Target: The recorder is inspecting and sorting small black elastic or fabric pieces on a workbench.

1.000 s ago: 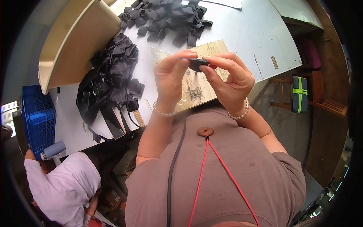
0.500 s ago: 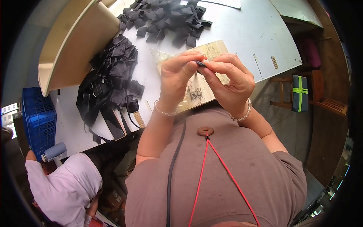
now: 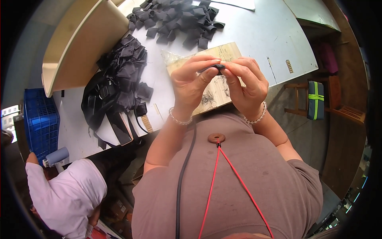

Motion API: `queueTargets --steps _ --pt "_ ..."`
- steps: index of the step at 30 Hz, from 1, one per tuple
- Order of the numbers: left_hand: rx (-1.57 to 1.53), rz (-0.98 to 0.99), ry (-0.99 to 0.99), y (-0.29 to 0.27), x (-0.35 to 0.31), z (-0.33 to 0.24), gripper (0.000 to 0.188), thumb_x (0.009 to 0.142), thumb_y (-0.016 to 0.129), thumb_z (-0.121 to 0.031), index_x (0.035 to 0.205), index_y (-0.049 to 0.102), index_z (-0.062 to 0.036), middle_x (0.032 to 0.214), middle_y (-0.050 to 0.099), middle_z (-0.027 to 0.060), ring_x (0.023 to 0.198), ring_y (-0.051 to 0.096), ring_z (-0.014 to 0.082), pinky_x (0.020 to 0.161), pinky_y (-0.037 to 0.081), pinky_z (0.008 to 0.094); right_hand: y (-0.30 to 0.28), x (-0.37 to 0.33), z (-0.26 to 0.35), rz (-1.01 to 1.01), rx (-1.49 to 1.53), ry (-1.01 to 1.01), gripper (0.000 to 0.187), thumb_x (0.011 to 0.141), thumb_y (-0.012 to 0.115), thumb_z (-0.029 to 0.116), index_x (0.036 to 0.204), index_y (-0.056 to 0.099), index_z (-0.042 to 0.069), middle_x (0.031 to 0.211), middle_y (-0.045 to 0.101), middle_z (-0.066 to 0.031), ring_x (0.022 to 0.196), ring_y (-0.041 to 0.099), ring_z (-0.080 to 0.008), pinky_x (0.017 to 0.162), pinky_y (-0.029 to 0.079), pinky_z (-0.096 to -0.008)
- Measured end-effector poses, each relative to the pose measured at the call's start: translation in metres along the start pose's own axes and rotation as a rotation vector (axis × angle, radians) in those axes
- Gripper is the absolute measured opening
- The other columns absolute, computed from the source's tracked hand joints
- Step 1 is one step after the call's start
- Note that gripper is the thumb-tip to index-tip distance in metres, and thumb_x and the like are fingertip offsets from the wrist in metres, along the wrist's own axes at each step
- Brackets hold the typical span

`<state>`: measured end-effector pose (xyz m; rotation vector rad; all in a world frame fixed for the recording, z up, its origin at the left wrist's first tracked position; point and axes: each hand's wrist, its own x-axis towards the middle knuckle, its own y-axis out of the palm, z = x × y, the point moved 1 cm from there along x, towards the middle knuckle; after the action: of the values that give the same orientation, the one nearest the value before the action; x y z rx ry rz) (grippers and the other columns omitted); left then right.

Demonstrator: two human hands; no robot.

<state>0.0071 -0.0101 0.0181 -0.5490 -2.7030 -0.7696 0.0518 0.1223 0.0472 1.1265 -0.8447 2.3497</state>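
**Two-hand pinch on one small piece, fingers blocking my view**

Left hand point(image 3: 190, 83) and right hand point(image 3: 248, 85) both nearly closed, thumbs against fingers, sharing a black fabric piece point(image 3: 219, 67) between the tips. It's held up over the wooden board point(image 3: 228, 50). Can't tell how it's folded; fingertips cover most of it.

I'd keep both pinches light and even, out at the edges, wrists level, so it doesn't twist. Tips slightly back would let me see it.

Around: loose black threads point(image 3: 207, 98) on the board below the hands; clear plastic point(image 3: 168, 57) just beyond the left hand. Fabric squares point(image 3: 179, 20) piled ahead, a second black heap point(image 3: 126, 75) left of the left hand. Dark cable point(image 3: 184, 171) runs down the shirt near the left forearm; snag risk, I'd say.
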Motion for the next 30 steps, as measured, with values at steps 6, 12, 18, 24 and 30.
queueTargets --steps 6,12,18,24,30 --pt "0.168 -0.022 0.013 0.001 0.004 -0.008 0.015 0.08 0.068 -0.005 0.094 0.067 0.0012 0.092 0.066 0.0106 0.088 0.06 0.0173 0.078 0.047 0.0272 0.001 0.006 0.006 -0.009 0.059 0.055 0.016 0.072 0.073 0.003 0.086 0.067 0.005 0.074 0.062 -0.0046 0.065 0.056 -0.0175 0.057 0.045 -0.0267" --pt "0.229 -0.048 0.044 0.0 0.004 -0.007 0.014 0.079 0.07 -0.006 0.091 0.067 0.0008 0.089 0.066 0.0094 0.086 0.06 0.0166 0.076 0.047 0.0269 0.001 0.005 0.003 -0.023 0.137 0.091 0.014 0.073 0.072 -0.001 0.085 0.067 0.003 0.077 0.063 -0.006 0.067 0.057 -0.0161 0.058 0.046 -0.0256" --pt "0.205 -0.067 0.065 0.004 0.004 -0.024 0.02 0.078 0.072 -0.013 0.094 0.067 -0.0008 0.092 0.067 0.0083 0.086 0.059 0.0149 0.078 0.045 0.0256 -0.001 0.018 0.001 -0.086 0.444 0.196 0.01 0.079 0.067 -0.004 0.089 0.064 -0.004 0.084 0.063 -0.0091 0.076 0.059 -0.013 0.064 0.047 -0.0222" --pt "0.49 -0.052 -0.037 -0.038 -0.002 -0.036 0.021 0.084 0.067 -0.02 0.097 0.068 -0.0038 0.092 0.067 0.0079 0.087 0.06 0.0144 0.078 0.045 0.0279 0.036 0.058 -0.08 0.071 0.715 0.65 0.018 0.093 0.054 0.017 0.096 0.057 0.0 0.075 0.063 -0.0071 0.058 0.061 -0.0127 0.056 0.052 -0.0237" --pt "1.403 -0.376 -0.042 -0.119 -0.017 -0.063 0.015 0.082 0.066 -0.015 0.092 0.069 -0.0034 0.084 0.067 0.0067 0.076 0.061 0.0126 0.071 0.047 0.0251 0.087 0.079 -0.155 0.213 0.705 0.999 0.037 0.093 0.052 0.029 0.115 0.049 -0.002 0.1 0.061 -0.0172 0.08 0.066 -0.0205 0.067 0.054 -0.0248"
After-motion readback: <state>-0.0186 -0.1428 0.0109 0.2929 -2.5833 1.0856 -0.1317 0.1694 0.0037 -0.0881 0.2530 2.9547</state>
